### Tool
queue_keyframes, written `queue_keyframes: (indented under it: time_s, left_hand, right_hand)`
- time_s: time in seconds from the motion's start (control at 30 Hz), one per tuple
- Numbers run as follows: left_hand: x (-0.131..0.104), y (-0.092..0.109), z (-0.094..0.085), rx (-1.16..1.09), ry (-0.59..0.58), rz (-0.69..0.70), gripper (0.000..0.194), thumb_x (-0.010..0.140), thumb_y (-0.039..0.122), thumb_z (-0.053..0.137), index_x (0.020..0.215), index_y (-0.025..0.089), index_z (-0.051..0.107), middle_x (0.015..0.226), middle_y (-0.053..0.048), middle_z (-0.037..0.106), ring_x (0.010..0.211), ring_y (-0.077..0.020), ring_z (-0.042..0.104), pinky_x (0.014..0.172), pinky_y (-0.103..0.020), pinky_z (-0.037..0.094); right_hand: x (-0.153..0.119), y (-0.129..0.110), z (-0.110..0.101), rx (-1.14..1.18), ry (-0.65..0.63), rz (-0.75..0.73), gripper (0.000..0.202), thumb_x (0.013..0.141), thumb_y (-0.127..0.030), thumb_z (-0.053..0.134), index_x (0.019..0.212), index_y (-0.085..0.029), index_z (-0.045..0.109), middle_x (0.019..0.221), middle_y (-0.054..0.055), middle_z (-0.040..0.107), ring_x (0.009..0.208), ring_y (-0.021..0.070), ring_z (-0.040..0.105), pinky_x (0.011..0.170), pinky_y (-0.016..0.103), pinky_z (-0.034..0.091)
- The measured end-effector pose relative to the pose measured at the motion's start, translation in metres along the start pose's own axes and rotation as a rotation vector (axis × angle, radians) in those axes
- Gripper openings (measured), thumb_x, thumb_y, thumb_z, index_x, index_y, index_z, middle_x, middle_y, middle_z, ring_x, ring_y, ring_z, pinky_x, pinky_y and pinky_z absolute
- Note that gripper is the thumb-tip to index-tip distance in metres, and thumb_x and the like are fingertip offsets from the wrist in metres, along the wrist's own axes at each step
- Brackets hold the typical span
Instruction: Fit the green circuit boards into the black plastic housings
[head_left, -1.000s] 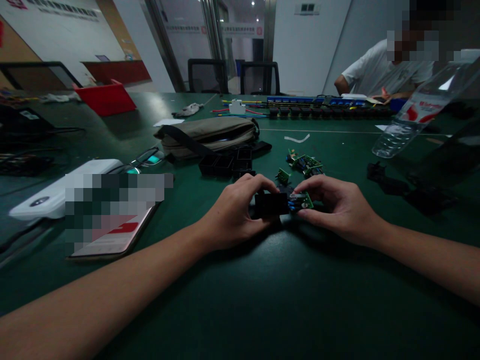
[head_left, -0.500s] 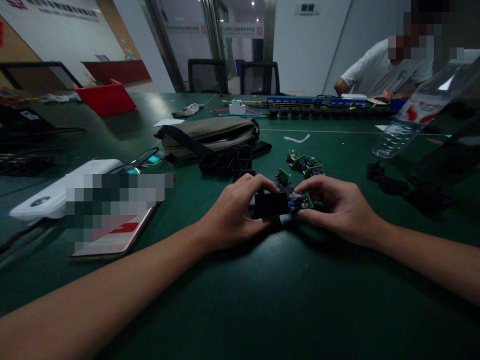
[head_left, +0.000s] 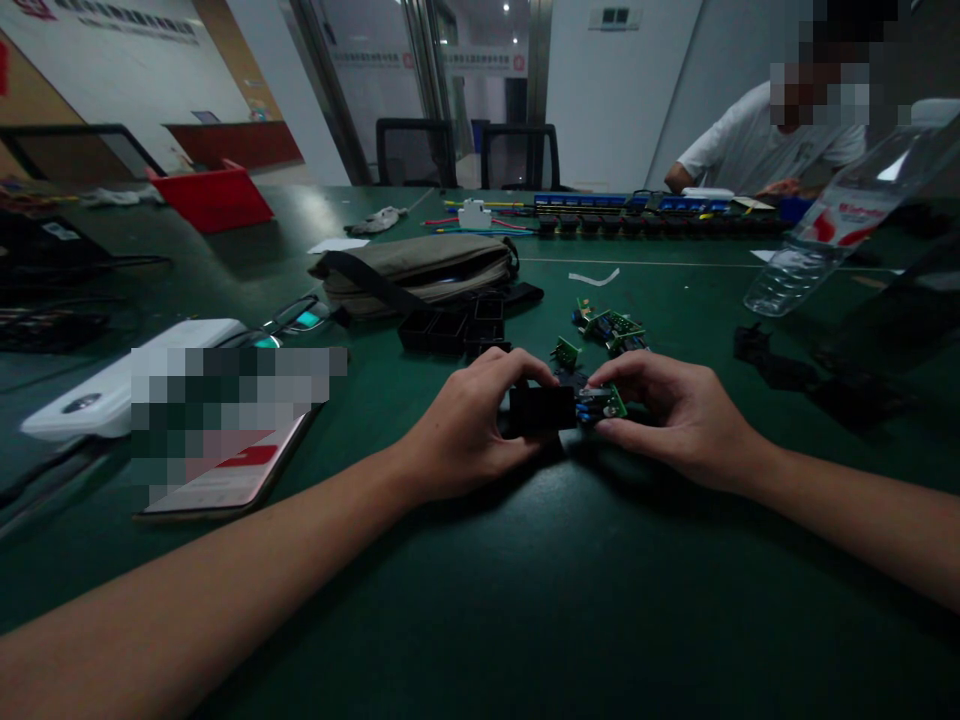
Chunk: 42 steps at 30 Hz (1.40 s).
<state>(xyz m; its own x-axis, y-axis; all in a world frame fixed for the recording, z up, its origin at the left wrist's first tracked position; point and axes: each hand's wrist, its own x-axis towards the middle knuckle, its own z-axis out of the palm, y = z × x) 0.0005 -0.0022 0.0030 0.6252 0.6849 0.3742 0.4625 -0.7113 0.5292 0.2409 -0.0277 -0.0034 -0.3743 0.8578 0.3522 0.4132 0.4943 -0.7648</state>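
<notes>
Between thumb and fingers, my left hand (head_left: 476, 425) grips a small black plastic housing (head_left: 541, 409). My right hand (head_left: 675, 415) pinches a green circuit board (head_left: 616, 400) with blue parts on it, at the housing's right end. The two pieces meet; how far the board sits inside cannot be seen. Just beyond my fingers lies a small loose circuit board (head_left: 566, 352), and behind it a pile of similar boards (head_left: 611, 325). Several empty black housings (head_left: 435, 330) stand beyond my left hand.
A grey-brown pouch (head_left: 420, 272) lies behind the housings. On the left are a phone (head_left: 255, 470), a white power bank (head_left: 135, 375) and glasses (head_left: 300, 318). A plastic bottle (head_left: 825, 235) leans at the right, near black pieces (head_left: 817, 380). Across the table sits a person (head_left: 750, 140).
Both my hands, the housing and the board stay practically where they were. The person across the table has shifted slightly.
</notes>
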Motion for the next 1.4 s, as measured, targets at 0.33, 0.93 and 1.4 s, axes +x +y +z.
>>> queue_keyframes:
  time_s: [0.33,0.93,1.4]
  left_hand:
    - [-0.0012,0.001,-0.0002,-0.071,0.006,-0.042,0.038,0.073,0.023,0.075,0.103,0.019,0.053,0.111,-0.009,0.068,0.1,-0.0225,0.066,0.082,-0.036,0.056]
    - [0.0016,0.0034,-0.0028,0.061,0.013,0.003,0.031,0.076,0.025,0.07,0.104,0.017,0.061,0.097,-0.004,0.067,0.088,-0.0198,0.06,0.075,-0.032,0.048]
    - [0.0006,0.0012,-0.0006,0.043,0.065,-0.026,0.03,0.073,0.019,0.07,0.1,0.013,0.061,0.092,-0.004,0.065,0.081,-0.018,0.058,0.069,-0.03,0.047]
  right_hand:
    - [-0.0001,-0.0013,-0.0005,-0.008,0.006,0.004,0.03,0.077,-0.024,0.075,0.104,-0.018,0.065,0.094,0.004,0.069,0.067,0.0128,0.06,0.057,0.025,0.049]
    - [-0.0013,0.0022,-0.0004,0.024,0.0,0.009,0.032,0.078,-0.025,0.076,0.107,-0.018,0.065,0.101,0.005,0.068,0.075,0.015,0.063,0.064,0.026,0.053]
    - [-0.0011,0.0042,0.0003,0.013,0.039,-0.007,0.029,0.078,-0.021,0.075,0.104,-0.018,0.063,0.094,0.002,0.065,0.073,0.0126,0.06,0.063,0.024,0.051]
